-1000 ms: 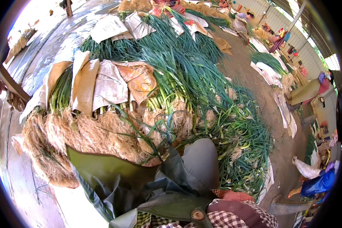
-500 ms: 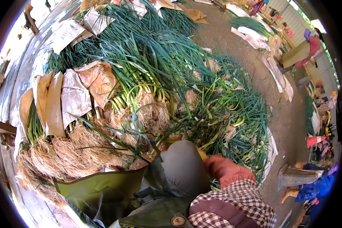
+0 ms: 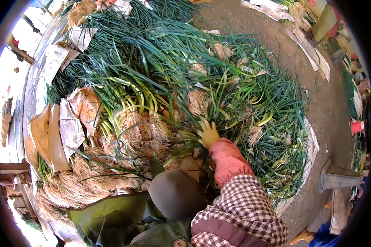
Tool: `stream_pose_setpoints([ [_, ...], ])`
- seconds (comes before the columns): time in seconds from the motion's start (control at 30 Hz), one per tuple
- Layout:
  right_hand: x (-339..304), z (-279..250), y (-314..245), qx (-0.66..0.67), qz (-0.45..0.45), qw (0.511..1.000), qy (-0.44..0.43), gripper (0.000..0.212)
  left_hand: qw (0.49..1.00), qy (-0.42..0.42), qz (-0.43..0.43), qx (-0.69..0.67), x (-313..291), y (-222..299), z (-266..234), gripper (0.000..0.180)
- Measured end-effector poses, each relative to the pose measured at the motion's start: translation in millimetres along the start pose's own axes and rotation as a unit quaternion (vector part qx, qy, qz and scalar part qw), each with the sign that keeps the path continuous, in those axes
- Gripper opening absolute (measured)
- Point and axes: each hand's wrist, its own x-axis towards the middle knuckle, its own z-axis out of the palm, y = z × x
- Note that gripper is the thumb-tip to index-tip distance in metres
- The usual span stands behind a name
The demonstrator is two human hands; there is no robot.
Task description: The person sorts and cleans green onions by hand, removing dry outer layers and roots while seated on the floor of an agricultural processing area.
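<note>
My right hand (image 3: 209,133), in a yellow glove, stretches out beyond my knee with its fingers spread. It is above or touching loose green onion leaves, and nothing shows in its grasp. Just past the fingertips lies a green onion bunch with tan roots (image 3: 198,102). Left of the hand, a thicker bunch of green onions (image 3: 132,128) lies with its matted roots toward me. Trimmed and broken leaves (image 3: 272,144) are heaped to the right of the hand. My left hand does not show.
Root ends of more onions (image 3: 95,181) line the near left, partly under brown and white paper sheets (image 3: 70,125). A grey stool (image 3: 338,180) stands at the right on the bare ground. Another person's foot (image 3: 303,236) shows at the lower right.
My right hand, mostly hidden behind my knee before, has moved forward and left over the onions with its fingers spread. The whole view has shifted, and less of the far right shows.
</note>
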Motion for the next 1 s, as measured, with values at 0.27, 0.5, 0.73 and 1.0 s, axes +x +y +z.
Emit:
stream_pose_setpoints([
  [0.27, -122, 45, 82, -0.146, -0.005, 0.961, -0.234, 0.035, 0.851, 0.116, 0.369, 0.355, -31, -9, -90, 0.007],
  [0.5, -234, 67, 107, -0.182, 0.036, 0.949, -0.256, 0.04, 0.938, 0.055, 0.257, -0.226, -71, 195, -97, 0.028],
  [0.73, -347, 84, 98, -0.083, 0.061, 0.943, -0.315, 0.026, 0.89, 0.153, 0.43, -0.024, -112, 268, -54, 0.028],
  [1.0, -108, -61, 96, 0.079, -0.093, 0.99, -0.069, 0.03, 0.872, -0.009, 0.481, 0.093, -91, 269, -2, 0.037],
])
